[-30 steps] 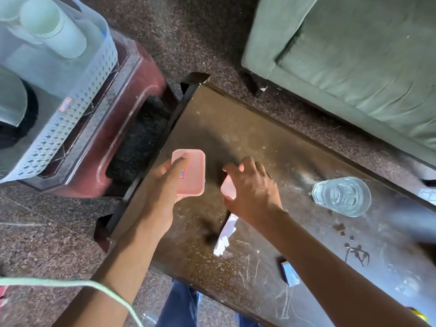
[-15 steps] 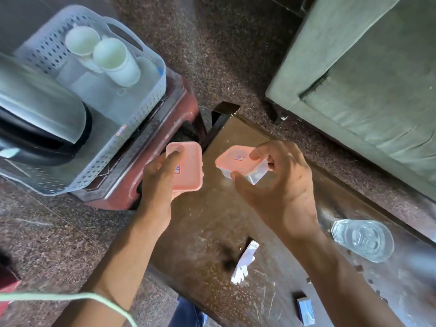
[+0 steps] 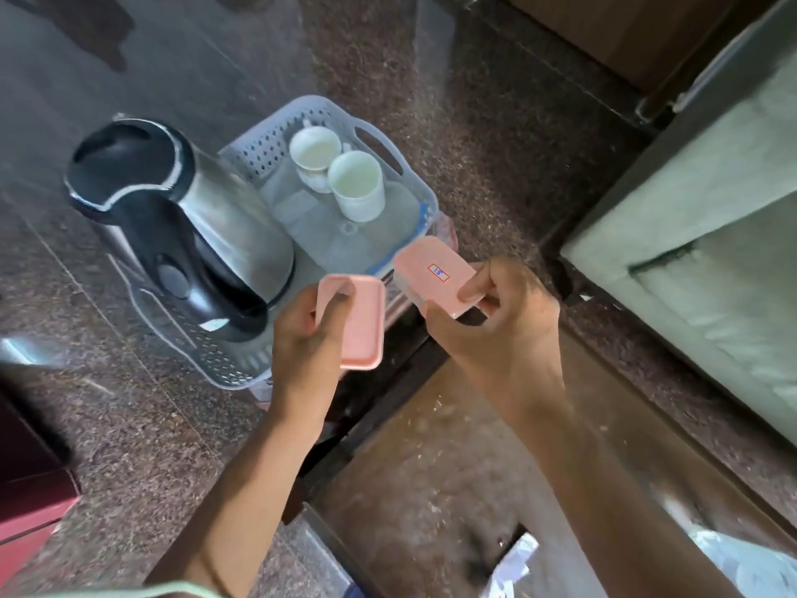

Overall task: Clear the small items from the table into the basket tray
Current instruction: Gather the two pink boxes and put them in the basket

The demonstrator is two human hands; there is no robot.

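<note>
Two small pink-lidded plastic containers are held in the air at the near edge of the pale perforated plastic basket tray (image 3: 390,151). The left hand (image 3: 304,351) grips the left pink-lidded container (image 3: 358,325), fingers curled over its far end, its lid tilted toward the camera just in front of the tray's near wall. The right hand (image 3: 502,334) pinches the right pink-lidded container (image 3: 431,274) by its near end, thumb on the lid beside a small red-bordered label; this one hangs over the tray's near right corner. Inside the tray, two white ceramic cups (image 3: 356,183) stand together at the far end, and a steel electric kettle with a black lid and handle (image 3: 181,235) fills the left part. On the near side of the tray lies the dark brown scuffed wooden table (image 3: 435,468), under both forearms.
</note>
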